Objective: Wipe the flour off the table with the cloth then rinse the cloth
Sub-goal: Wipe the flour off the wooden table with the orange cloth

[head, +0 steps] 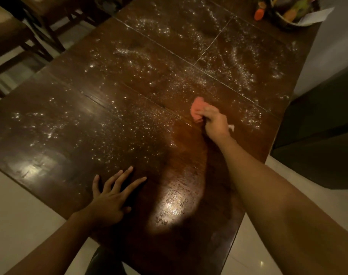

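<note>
A dark wooden table fills the view, and white flour is scattered over most of its top, thickest at the far right. My right hand grips a bunched pink cloth and presses it on the table right of centre. A small white bit of the cloth sticks out behind the hand. The strip of table from the cloth back toward me looks free of flour and shiny. My left hand lies flat on the near table edge, fingers spread, holding nothing.
A dark bowl of colourful items with a white paper stands at the far right corner. Wooden chairs stand along the left side. A dark cabinet is close to the right edge. Pale floor tiles surround the table.
</note>
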